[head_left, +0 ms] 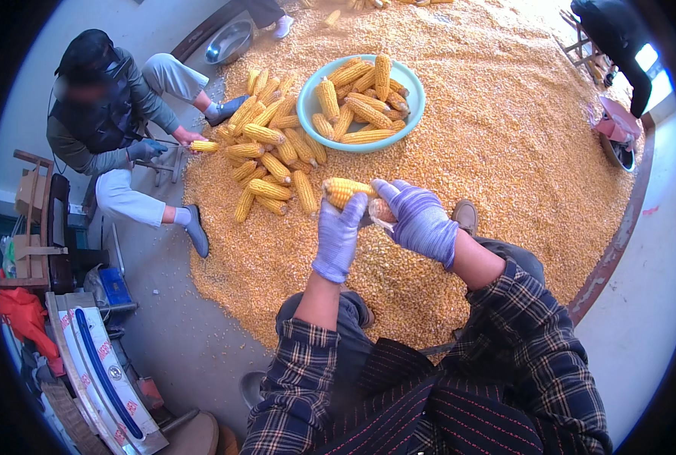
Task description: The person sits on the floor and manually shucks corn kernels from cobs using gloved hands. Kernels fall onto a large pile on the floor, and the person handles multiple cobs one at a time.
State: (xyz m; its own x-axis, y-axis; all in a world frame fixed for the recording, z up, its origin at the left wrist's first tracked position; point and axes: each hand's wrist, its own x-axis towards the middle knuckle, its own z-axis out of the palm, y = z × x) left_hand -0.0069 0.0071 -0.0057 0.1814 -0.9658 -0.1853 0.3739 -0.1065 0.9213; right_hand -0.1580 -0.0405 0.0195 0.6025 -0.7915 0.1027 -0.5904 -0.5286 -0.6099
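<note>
An ear of yellow corn [342, 190] lies across my left hand [338, 239], which grips it near its thicker end in a pale purple knit glove. My right hand [420, 219], gloved alike, holds a bare corn cob [382, 211] with a scrap of pale husk, just under the ear's other end. Its fingertips touch the ear. Both hands are over a wide heap of loose corn kernels [520, 165]. Beyond them, a light-green plastic basin [417, 116] is filled with ears of corn. More whole ears [275, 165] are piled on the kernels to its left.
At left a seated person [104, 114] holds an ear of corn and a thin tool. Another person [616, 34] is at the far right, near a metal basin [619, 156]. A steel bowl [230, 42] lies by the back wall. Wooden furniture and boxes [96, 369] crowd the lower left.
</note>
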